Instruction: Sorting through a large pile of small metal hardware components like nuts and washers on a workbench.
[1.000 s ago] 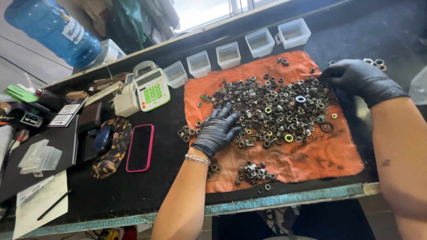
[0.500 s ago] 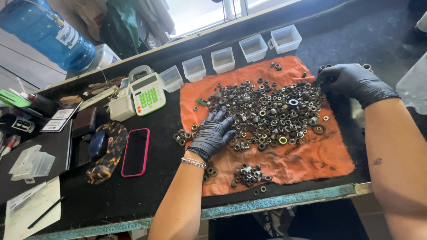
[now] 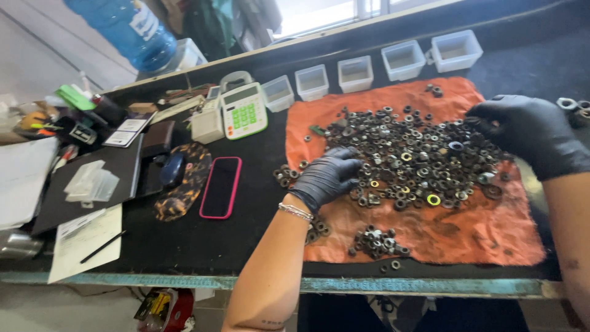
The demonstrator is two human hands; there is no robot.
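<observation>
An orange cloth (image 3: 442, 237) lies on the black bench and carries a large pile of dark metal nuts and washers (image 3: 418, 157). My left hand (image 3: 329, 177), in a black glove with a bracelet at the wrist, rests fingers-down on the pile's left edge. My right hand (image 3: 522, 132), also gloved, is at the pile's right edge with its fingers curled; whether it holds a nut I cannot tell. Small separate heaps of nuts sit at the cloth's front (image 3: 376, 241) and off its left edge (image 3: 287, 176).
Several empty white square tubs (image 3: 355, 74) line the back of the bench. To the left lie a white calculator (image 3: 244, 110), a pink-cased phone (image 3: 221, 186), a patterned case (image 3: 182, 182), papers with a pencil (image 3: 86, 243) and clutter. A blue water jug (image 3: 126, 27) stands behind.
The view has drifted slightly, so the bench sits a little further left in the frame. Both hands stay at the pile's edges, the left hand shifting slightly among the nuts.
</observation>
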